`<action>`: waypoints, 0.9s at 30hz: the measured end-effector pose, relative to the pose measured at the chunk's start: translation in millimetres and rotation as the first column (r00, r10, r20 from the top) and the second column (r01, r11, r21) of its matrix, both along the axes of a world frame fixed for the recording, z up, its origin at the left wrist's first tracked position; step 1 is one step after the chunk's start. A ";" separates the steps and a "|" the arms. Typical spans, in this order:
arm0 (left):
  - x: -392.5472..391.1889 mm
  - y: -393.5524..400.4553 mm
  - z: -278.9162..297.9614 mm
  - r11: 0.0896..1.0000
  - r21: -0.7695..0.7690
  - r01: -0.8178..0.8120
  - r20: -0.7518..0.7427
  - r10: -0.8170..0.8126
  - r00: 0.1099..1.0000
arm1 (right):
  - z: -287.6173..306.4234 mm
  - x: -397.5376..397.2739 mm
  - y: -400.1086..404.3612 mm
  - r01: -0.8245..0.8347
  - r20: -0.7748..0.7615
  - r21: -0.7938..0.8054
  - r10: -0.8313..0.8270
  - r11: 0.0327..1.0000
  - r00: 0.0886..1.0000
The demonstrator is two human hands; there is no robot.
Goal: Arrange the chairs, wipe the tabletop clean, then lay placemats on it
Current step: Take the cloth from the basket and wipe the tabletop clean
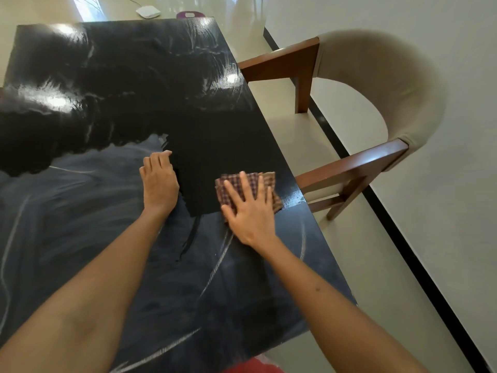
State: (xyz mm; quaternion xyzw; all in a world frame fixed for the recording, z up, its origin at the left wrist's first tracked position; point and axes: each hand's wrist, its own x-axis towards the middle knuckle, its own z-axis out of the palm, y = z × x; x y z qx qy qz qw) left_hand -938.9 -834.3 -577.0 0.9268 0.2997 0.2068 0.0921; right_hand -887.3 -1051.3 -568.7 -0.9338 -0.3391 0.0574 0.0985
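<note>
Head view: cloth [266, 181] under right hand [248, 211].

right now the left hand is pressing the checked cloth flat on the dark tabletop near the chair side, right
Not quite: the head view shows the right hand pressing the checked cloth flat on the dark tabletop near the chair side. The left hand rests on the bare top.

R hand [248, 211] flat on cloth [265, 180], tabletop [121, 103]

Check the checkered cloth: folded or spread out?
Folded: the checkered cloth shows stacked layered edges beyond the flat right hand pressing it on the tabletop.
</note>
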 end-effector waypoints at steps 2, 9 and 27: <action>-7.9 -3.9 1.6 1.000 0.022 -0.004 -0.036 0.004 0.999 | 0.8 -30.2 14.5 -0.087 0.006 0.032 0.087 0.996 0.996; -37.6 -9.2 0.4 0.992 0.128 0.001 -0.087 0.010 0.996 | -1.6 -57.9 16.5 -0.249 0.036 0.018 0.249 0.968 0.968; -81.8 -71.1 -6.3 1.000 0.027 0.006 -0.046 -0.005 0.999 | 10.6 7.3 -85.1 0.266 -0.072 -0.119 -0.276 0.957 0.959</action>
